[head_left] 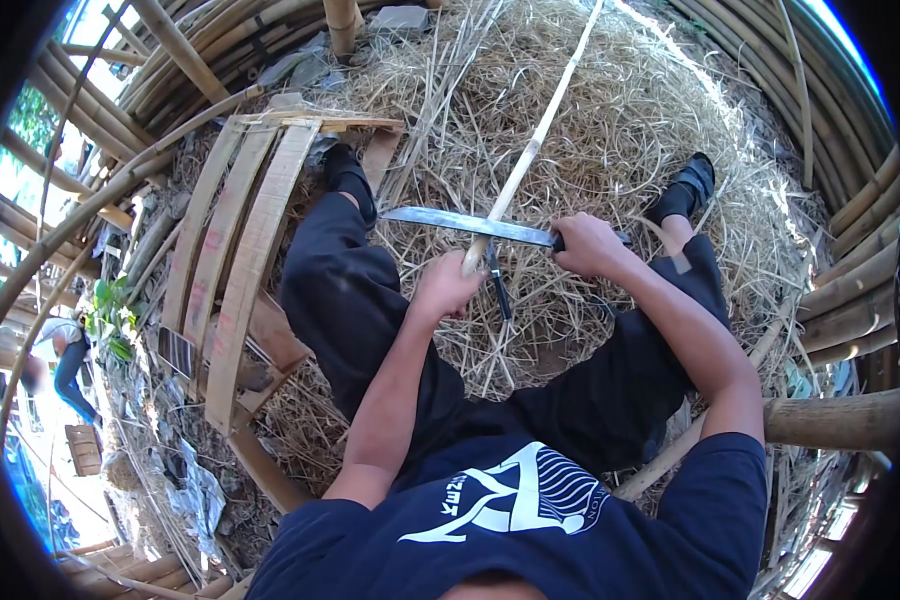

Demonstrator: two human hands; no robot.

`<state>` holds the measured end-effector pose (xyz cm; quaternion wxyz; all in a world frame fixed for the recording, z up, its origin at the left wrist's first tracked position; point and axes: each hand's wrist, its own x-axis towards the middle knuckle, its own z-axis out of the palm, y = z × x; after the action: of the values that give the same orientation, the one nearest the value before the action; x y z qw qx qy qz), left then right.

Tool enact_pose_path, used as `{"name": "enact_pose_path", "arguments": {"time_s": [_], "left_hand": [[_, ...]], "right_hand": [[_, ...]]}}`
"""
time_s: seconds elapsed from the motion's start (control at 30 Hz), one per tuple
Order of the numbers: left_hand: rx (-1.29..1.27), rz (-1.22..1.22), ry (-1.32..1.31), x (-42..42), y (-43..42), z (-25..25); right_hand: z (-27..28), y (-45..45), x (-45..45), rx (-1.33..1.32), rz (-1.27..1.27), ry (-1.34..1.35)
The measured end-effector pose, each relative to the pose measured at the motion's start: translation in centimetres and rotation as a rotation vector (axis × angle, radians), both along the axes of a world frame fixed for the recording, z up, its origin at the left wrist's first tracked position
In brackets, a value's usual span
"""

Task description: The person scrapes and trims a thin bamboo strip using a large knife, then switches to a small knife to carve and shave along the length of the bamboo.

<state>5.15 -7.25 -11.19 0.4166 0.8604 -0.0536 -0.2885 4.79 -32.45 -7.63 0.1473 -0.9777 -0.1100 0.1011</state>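
Observation:
My left hand point(445, 287) is closed around the near end of a long pale stick point(538, 140), which looks like split bamboo and points away from me over the straw. My right hand point(587, 246) grips the dark handle of a machete point(440, 219). Its blade lies crosswise against the stick just beyond my left hand, with the tip toward my left foot. Beside my left hand is a second tool with a black handle point(499, 290); its other end is partly hidden by the stick and blade.
Loose straw and shavings point(610, 100) cover the ground between my feet. A slatted wooden crate point(232, 235) lies at my left. Bamboo poles point(838, 425) form a curved fence around me. Outside at far left is another person point(70, 365).

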Motion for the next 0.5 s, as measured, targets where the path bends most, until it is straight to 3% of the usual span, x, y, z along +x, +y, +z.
{"name": "enact_pose_path", "arguments": {"time_s": [0.2,0.33,0.4,0.5], "left_hand": [[-0.160,0.064,0.151,0.4,-0.6,-0.2],[-0.399,0.071,0.318,0.4,-1.1,0.0],[-0.624,0.071,0.478,0.2,-1.3,0.6],[-0.617,0.061,0.513,0.4,-1.7,1.4]], "right_hand": [[0.1,0.2,-0.1,-0.089,-0.088,0.105],[0.6,-0.1,-0.6,-0.137,-0.105,0.133],[0.8,-0.1,-1.2,-0.089,-0.103,0.096],[1.5,0.8,-1.7,0.063,-0.199,0.091]]}}
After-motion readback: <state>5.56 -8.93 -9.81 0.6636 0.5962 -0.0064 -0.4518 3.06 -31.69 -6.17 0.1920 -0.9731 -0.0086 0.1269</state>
